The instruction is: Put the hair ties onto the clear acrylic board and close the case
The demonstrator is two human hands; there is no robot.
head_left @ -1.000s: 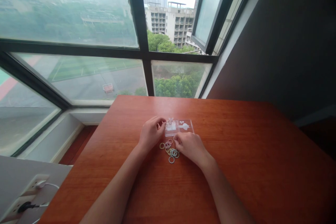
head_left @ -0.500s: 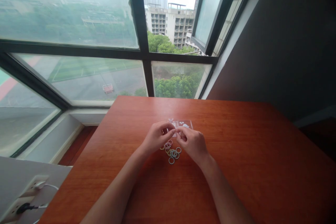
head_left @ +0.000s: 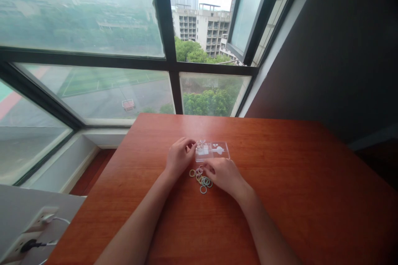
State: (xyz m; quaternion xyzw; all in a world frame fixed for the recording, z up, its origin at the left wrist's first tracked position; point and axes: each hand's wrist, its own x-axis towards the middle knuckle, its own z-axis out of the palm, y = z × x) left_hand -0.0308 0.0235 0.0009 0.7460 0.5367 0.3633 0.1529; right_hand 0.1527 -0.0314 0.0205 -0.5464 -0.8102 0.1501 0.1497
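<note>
A: Began with what?

B: With the small pale rings (head_left: 204,181), heaped loosely on the table (head_left: 311,182), overlapping in places, just on the near side of a clear case (head_left: 203,158), apparently open.

A: Took which step to be in hand?

B: Judged to be the picking of single rings, close beside the case.

A: And for grip, noted what?

B: Saw the left hand (head_left: 179,156) at the case's left edge, thumb and fingertips drawn close; could not tell whether clasping the edge, a ring or nothing. Saw the right hand (head_left: 225,172), well clear of the left, bent over the far right side of the heap, fingers curled down; could not tell about a hold there either.

A: Called for what next?

B: Probably for a light pinch on one rim, without dragging neighbours along, and for a steady case.

A: Read any brand or label?

B: None. Made out a white patch (head_left: 219,150) on the case's right-hand panel, with small white marks above; too small to read.

A: Looked farther out?

B: Noticed a black plug (head_left: 28,245) at lower left, without legible lettering. Looked past the window frame (head_left: 174,66) to buildings (head_left: 202,22); found no readable sign.
</note>
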